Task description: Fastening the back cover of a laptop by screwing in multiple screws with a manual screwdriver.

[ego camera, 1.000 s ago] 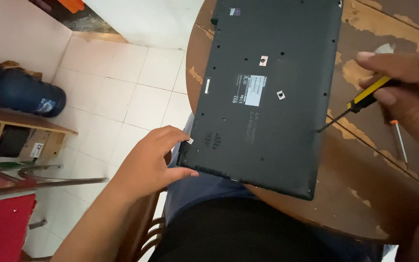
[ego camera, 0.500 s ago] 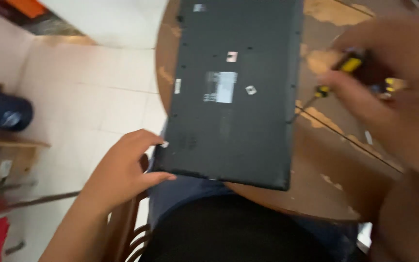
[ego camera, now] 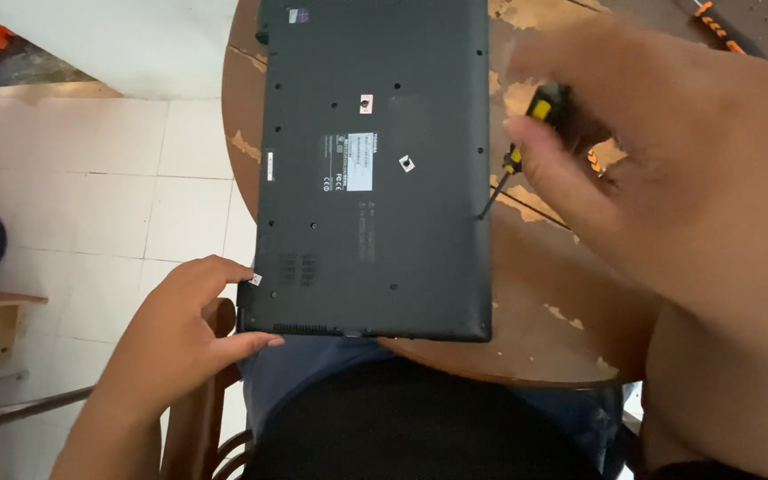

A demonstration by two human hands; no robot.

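Lying underside-up on round brown desk [ego camera: 526, 329]: black laptop [ego camera: 375, 249], white rectangular label [ego camera: 348, 162] mid-panel. Left hand [ego camera: 175, 342] pinching its near-left corner; right hand [ego camera: 668, 160] gripping yellow-black screwdriver [ego camera: 513, 164] at right edge.

One laptop [ego camera: 375, 169], two screwdrivers [ego camera: 526, 142] [ego camera: 717, 28], two hands [ego camera: 180, 347] [ego camera: 668, 160]
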